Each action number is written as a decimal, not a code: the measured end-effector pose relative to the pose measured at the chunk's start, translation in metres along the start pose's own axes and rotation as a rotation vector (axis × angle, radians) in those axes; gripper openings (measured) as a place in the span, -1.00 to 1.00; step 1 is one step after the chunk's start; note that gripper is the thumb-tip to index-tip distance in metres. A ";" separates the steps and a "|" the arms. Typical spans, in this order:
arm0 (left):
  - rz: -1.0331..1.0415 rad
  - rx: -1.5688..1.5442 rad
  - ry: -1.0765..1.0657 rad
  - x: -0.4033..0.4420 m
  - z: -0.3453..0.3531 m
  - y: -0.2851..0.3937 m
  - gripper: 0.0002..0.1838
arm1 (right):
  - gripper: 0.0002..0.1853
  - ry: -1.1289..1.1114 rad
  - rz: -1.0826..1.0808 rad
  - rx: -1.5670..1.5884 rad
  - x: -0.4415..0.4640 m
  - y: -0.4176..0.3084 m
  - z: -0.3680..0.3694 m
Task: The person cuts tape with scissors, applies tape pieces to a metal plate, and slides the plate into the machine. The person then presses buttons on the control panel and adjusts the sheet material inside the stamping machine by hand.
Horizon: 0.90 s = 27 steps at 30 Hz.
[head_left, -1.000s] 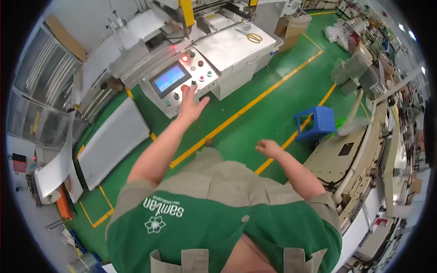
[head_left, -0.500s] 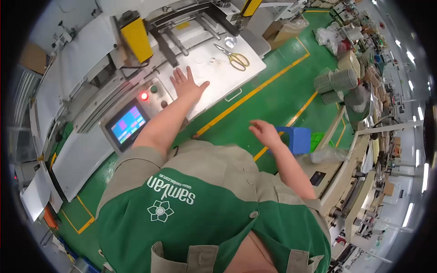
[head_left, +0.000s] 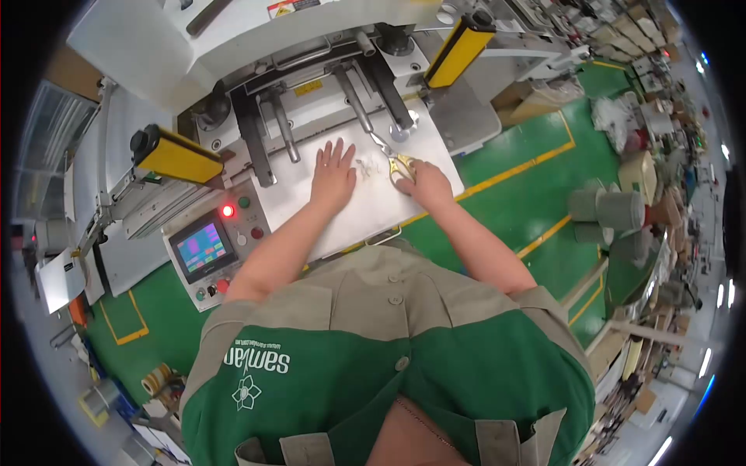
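Note:
My left hand (head_left: pixel 334 180) lies flat on the white worktable (head_left: pixel 357 210), fingers spread and holding nothing. On its right, my right hand (head_left: pixel 427 186) grips the handles of yellow-handled scissors (head_left: pixel 381 143), whose metal blades point away toward the machine. Small pale scraps (head_left: pixel 368 168) lie on the tabletop between the two hands. Just beyond the scissors is a shiny round disc (head_left: pixel 403 127). Part of the scissor loops is covered by my right fingers.
Behind the table stands a machine with metal rods (head_left: pixel 351 99) and two yellow guard posts (head_left: pixel 180 158). A control panel with a lit screen (head_left: pixel 202 247) and a glowing red button (head_left: pixel 228 210) is at the left. A metal handle (head_left: pixel 384 236) edges the table front.
My right hand has moved from above the floor beside my body onto the scissors. My left hand stays flat on the table. The view has turned to face the machine more squarely.

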State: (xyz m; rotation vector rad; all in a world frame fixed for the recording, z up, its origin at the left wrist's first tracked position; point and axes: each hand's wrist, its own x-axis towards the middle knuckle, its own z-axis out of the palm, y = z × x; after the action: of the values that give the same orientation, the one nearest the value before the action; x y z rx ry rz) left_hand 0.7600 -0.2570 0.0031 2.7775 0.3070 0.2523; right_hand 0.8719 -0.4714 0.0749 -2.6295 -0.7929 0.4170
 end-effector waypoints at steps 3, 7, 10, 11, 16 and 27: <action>-0.072 -0.058 0.028 0.005 0.007 0.010 -0.44 | -0.55 -0.088 -0.004 0.027 0.017 0.014 0.004; -0.209 -0.082 0.068 0.007 0.016 0.035 -0.41 | -0.55 -0.162 -0.040 0.116 0.033 0.034 0.001; -0.338 0.021 0.064 0.018 0.025 0.069 -0.24 | -0.55 -0.175 -0.040 0.255 0.033 0.051 -0.018; -0.349 0.049 0.055 0.022 0.032 0.078 -0.17 | -0.54 -0.170 -0.028 0.284 0.030 0.060 -0.026; -0.312 -0.084 0.095 0.067 0.051 0.120 -0.20 | -0.54 -0.049 0.005 0.328 0.020 0.114 -0.037; -0.319 -0.516 -0.016 0.038 -0.069 0.095 -0.68 | -0.57 -0.210 -0.004 0.317 0.048 0.102 -0.035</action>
State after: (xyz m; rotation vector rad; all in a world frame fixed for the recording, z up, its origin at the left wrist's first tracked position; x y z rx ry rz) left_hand 0.7995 -0.3136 0.1053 2.1855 0.5819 0.1958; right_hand 0.9712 -0.5313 0.0546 -2.3144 -0.7268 0.7615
